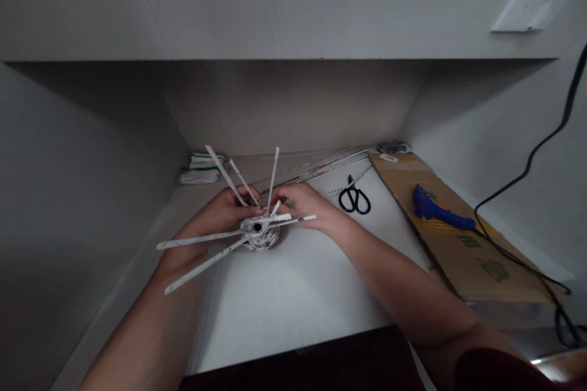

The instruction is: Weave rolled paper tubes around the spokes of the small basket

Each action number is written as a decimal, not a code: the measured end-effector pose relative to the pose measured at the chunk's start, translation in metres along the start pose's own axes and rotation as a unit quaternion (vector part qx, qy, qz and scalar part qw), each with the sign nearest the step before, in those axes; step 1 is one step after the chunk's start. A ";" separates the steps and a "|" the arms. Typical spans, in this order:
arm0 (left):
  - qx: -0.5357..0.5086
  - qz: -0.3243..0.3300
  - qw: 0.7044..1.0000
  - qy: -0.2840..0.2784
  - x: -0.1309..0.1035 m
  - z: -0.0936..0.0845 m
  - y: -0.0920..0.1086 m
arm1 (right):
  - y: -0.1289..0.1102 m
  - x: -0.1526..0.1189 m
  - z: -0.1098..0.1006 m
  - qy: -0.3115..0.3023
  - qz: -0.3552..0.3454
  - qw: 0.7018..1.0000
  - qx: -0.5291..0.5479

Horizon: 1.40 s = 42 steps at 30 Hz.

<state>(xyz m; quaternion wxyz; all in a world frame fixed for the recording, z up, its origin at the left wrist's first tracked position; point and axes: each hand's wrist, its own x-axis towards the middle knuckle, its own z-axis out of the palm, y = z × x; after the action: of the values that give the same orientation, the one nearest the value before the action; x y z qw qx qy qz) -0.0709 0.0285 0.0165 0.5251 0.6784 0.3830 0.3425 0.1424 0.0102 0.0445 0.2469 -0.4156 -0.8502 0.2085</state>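
Note:
A small round woven paper basket, made of rolled newspaper tubes, is between my hands over the white tabletop. Several paper tubes stick out from it in all directions, around a small dark hole at its top. My left hand is closed on the far left side of the basket, thumb near the hole. On the far right side, my right hand has its fingers bent in at the base of the tubes, pinching there. Exactly which strand those fingers hold is hidden.
Black-handled scissors lie right of my right hand. Long thin paper tubes lie along the back. A blue glue gun with a black cord rests on flat cardboard at right. White-and-green packets sit back left. Walls enclose the tabletop.

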 end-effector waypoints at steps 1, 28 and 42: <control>-0.004 0.004 1.000 -0.003 0.000 0.000 -0.001 | 0.000 0.001 0.002 -0.006 -0.008 1.000 -0.004; 0.010 0.007 1.000 -0.008 0.002 0.005 0.001 | 0.010 0.008 0.010 0.014 -0.083 0.989 -0.120; -0.111 -0.050 0.990 0.071 0.005 0.001 -0.005 | 0.011 -0.001 -0.018 0.219 0.060 0.974 -0.018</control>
<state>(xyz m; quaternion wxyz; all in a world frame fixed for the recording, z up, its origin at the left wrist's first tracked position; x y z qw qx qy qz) -0.0686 0.0332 0.0117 0.5855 0.5696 0.4125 0.4033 0.1600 0.0189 0.0519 0.4063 -0.5059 -0.7527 0.1117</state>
